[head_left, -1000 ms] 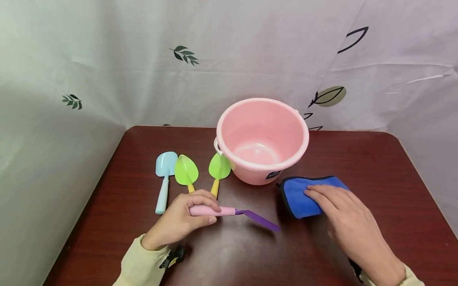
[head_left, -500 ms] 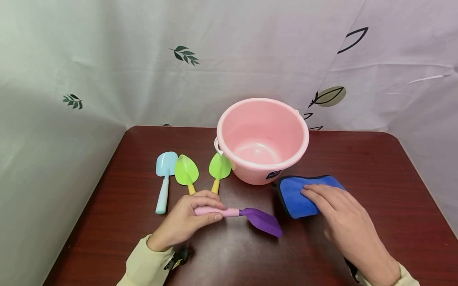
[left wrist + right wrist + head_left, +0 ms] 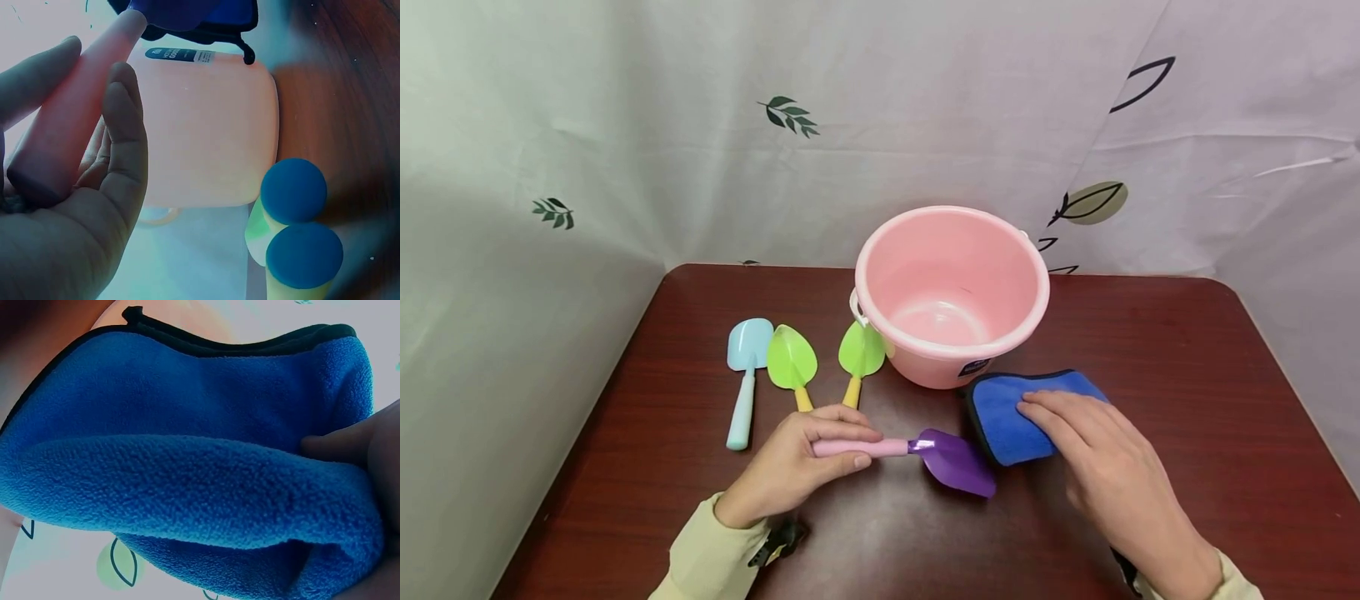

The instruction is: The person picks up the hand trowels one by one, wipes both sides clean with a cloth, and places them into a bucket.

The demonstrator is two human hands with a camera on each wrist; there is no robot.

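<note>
Fingers [image 3: 842,414] of the left hand [image 3: 790,467] curl round the pink handle of the purple shovel [image 3: 925,454] in the head view, holding it level just above the bench [image 3: 1187,400], its blade touching or nearly touching the blue cloth [image 3: 1000,408]. The right hand [image 3: 1105,467] lies on that cloth with fingers mostly straight; whether the thumb pinches beneath I cannot tell from here. A pink bucket [image 3: 951,292] stands behind, and a blue shovel [image 3: 745,375] and two green shovels [image 3: 793,367] lie apart to its left.

Left wrist view: the thumb [image 3: 125,144] and fingers wrap the pink handle, bucket beyond.

Right wrist view: the cloth is bunched and folded, a fingertip [image 3: 337,447] pressing into it, so the hand seems to grip it.

Judging by this, wiping looks about to start; the three other shovels lie untouched.
</note>
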